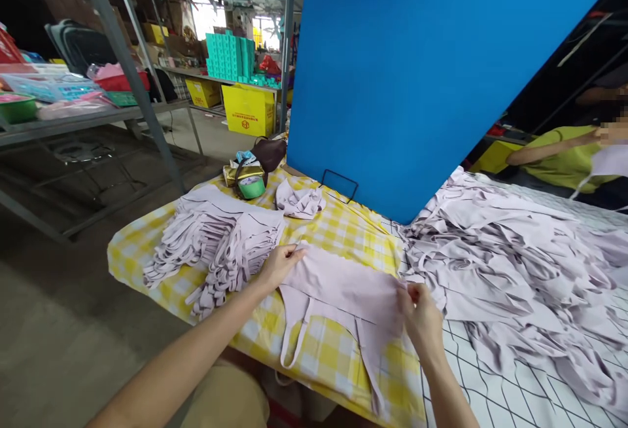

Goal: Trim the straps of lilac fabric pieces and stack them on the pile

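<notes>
Holding garment (pixel 350 290) | stack (pixel 223 222) left, heap (pixel 495 258) right | blue board (pixel 402 81) blocking background

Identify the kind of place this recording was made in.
Probably a garment workshop: stacked strappy tops on a gingham-covered table, a heap of similar pieces alongside, and yellow cartons behind.
</notes>
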Action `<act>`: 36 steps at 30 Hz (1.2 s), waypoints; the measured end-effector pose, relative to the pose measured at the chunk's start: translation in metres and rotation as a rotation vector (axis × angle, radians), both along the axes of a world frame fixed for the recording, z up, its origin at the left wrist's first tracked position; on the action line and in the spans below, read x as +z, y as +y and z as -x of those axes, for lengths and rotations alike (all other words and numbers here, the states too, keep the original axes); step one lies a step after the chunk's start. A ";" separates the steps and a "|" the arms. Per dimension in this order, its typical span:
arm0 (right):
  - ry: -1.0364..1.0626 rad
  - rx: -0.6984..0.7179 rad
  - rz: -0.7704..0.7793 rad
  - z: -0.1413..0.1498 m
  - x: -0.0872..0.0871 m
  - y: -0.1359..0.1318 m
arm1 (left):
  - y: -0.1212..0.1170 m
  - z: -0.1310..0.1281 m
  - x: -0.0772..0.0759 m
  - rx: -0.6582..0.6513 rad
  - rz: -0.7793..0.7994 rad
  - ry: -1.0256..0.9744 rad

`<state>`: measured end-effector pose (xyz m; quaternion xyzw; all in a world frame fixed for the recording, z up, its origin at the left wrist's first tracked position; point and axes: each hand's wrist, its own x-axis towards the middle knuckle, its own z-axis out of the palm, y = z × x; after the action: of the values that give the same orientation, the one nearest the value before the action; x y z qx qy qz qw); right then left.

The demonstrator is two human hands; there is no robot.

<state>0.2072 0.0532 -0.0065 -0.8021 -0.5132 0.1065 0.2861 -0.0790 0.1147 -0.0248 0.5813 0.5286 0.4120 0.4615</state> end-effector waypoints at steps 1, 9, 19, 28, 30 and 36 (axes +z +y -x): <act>0.063 0.023 -0.052 0.000 0.006 -0.003 | -0.004 0.002 0.006 0.010 -0.027 -0.018; 0.549 0.302 -0.438 0.052 0.085 -0.024 | -0.049 0.077 0.091 0.285 -0.249 0.005; 0.732 0.686 -0.433 0.205 0.110 0.031 | 0.003 0.231 0.145 0.569 -0.282 0.183; 0.463 0.490 -0.322 0.257 0.012 0.160 | 0.140 0.261 0.062 0.453 -0.008 0.657; 0.406 0.470 -0.304 0.253 -0.003 0.170 | 0.149 0.261 0.052 0.457 0.057 0.729; 0.218 0.493 -0.260 0.256 -0.008 0.176 | 0.137 0.246 0.057 0.473 0.090 0.971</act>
<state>-0.0483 0.2291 -0.0143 -0.5937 -0.6681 0.1918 0.4055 -0.3246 0.2521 0.0321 0.5498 0.8145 0.1656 0.0830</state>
